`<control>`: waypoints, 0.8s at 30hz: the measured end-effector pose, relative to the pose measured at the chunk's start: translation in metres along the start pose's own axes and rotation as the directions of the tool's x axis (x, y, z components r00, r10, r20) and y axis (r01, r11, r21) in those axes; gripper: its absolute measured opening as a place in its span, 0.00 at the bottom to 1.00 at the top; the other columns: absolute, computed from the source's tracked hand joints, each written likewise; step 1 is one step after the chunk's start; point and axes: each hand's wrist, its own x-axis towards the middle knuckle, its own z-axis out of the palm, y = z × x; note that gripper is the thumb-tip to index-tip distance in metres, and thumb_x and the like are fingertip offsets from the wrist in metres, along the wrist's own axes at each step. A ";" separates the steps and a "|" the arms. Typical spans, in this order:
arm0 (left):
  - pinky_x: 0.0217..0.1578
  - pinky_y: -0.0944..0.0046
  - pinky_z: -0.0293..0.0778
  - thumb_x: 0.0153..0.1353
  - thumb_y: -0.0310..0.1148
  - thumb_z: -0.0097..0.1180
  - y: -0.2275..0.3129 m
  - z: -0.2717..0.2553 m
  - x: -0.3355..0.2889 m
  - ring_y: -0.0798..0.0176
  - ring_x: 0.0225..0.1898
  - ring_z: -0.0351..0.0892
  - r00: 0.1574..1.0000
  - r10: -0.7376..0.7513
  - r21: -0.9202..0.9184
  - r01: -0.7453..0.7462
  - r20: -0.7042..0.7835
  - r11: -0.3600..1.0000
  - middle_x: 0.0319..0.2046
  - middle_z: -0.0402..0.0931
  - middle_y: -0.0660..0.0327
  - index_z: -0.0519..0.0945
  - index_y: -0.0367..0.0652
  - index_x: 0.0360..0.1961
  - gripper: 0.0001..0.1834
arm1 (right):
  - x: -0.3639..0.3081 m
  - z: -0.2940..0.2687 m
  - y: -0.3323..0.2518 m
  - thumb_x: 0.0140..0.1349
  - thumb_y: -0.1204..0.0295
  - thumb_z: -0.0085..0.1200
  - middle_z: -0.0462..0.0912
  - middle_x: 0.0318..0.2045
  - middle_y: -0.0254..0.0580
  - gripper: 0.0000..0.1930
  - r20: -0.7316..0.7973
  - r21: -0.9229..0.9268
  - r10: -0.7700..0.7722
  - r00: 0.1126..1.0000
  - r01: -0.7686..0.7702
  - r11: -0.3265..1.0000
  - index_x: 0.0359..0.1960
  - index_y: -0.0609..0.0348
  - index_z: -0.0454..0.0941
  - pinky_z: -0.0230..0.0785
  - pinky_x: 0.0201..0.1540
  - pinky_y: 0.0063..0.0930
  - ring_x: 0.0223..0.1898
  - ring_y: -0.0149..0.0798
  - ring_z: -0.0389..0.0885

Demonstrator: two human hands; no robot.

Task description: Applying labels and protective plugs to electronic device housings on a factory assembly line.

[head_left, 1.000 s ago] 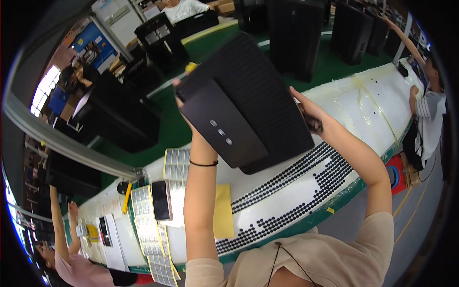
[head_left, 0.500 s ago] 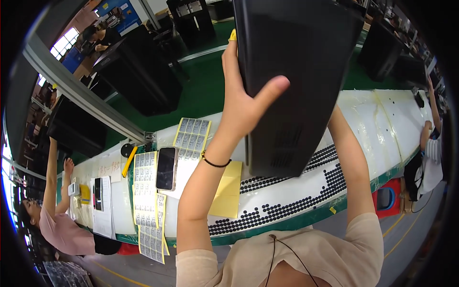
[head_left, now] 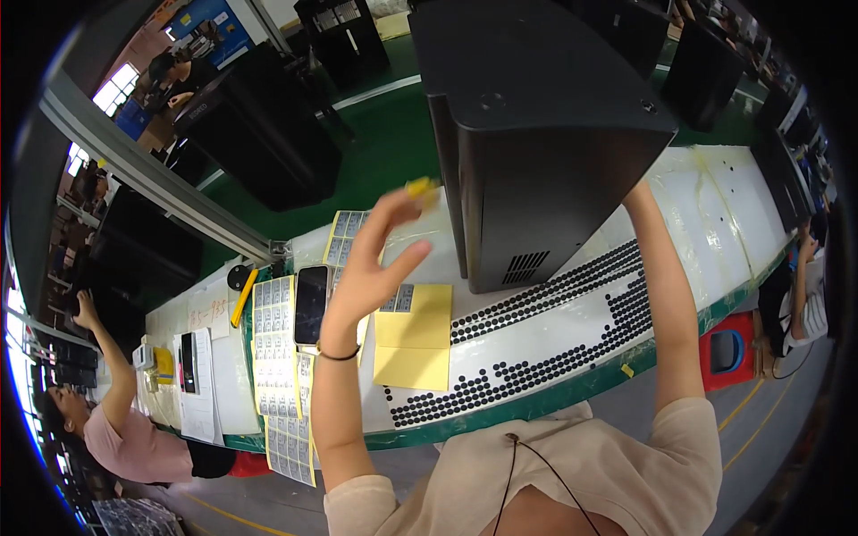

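Observation:
A tall black cabinet [head_left: 554, 196] with a small slotted vent low on its near side stands tilted over the far part of my white table. My left hand [head_left: 368, 272] is in the air to its left, apart from it, with fingers spread and a yellow cover on one fingertip; it is slightly blurred. My right forearm [head_left: 663, 295] reaches up along the cabinet's right side, and that hand is hidden behind it. Below my left hand, a yellow backing sheet [head_left: 413, 344] carries a few grey labels. Rows of small black round pads [head_left: 527, 375] cover the tabletop nearer me.
Left of the backing sheet lie a phone [head_left: 311, 304], label sheets [head_left: 274, 344] and a yellow cutter [head_left: 243, 299]. Further black cabinets [head_left: 268, 134] stand beyond a metal post [head_left: 161, 170]. A person in pink [head_left: 134, 429] works at left, another [head_left: 804, 295] at right. A red stool [head_left: 728, 353] stands below.
My left hand has come off the cabinet and moved left and toward me. The cabinet has tipped and turned, showing its flat end face. The pink-clad person's arms have shifted.

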 end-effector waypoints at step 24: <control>0.41 0.73 0.73 0.55 0.17 0.62 0.035 0.052 -0.067 0.71 0.38 0.78 0.905 -0.371 -0.132 0.350 -0.208 0.927 0.37 0.77 0.59 0.77 0.34 0.45 0.16 | -0.196 -0.001 -0.021 0.55 0.71 0.60 0.82 0.27 0.46 0.06 0.792 -0.142 -0.335 0.510 0.688 0.712 0.33 0.60 0.82 0.72 0.29 0.36 0.27 0.47 0.81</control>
